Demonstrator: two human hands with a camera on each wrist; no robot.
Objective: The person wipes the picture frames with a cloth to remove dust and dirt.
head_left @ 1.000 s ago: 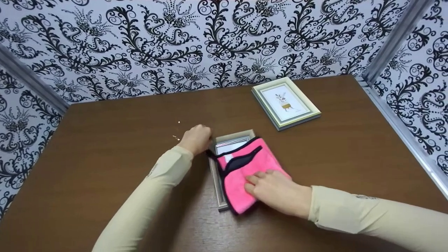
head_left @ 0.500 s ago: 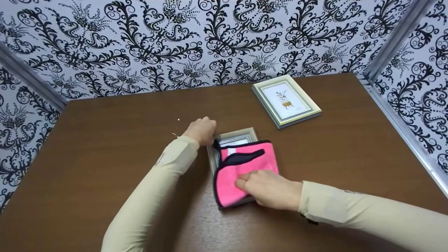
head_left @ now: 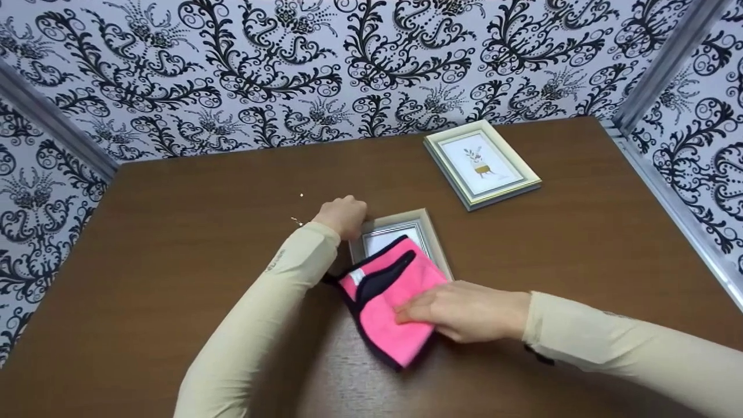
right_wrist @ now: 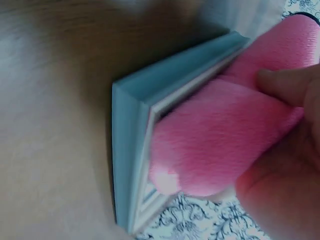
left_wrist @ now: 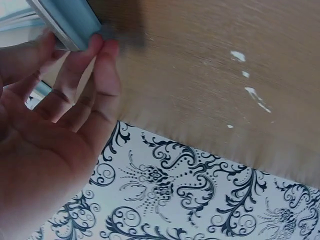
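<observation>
A picture frame (head_left: 436, 244) with a silvery-beige border lies on the brown table, partly covered by a pink cloth (head_left: 415, 278) with black edging and a black patch. My left hand (head_left: 342, 217) is at the frame's far left corner. In the left wrist view, its thumb and fingers pinch the frame edge (left_wrist: 75, 22). My right hand (head_left: 464, 310) holds the cloth against the frame's near part. The right wrist view has the cloth (right_wrist: 210, 140) bunched under the thumb, lying over the inner border, with the frame's outer side (right_wrist: 130, 160) exposed. Most of the picture is hidden.
A second, cream-bordered picture frame (head_left: 482, 165) with a plant drawing lies at the back right of the table (head_left: 220, 209). Small white marks (head_left: 297, 221) show on the tabletop left of my left hand. Patterned walls (head_left: 278, 75) stand behind and at both sides.
The cloth has swung over the frame under my right hand, first up and left, then back down, uncovering the frame's far right part. My left hand stays at the frame's corner.
</observation>
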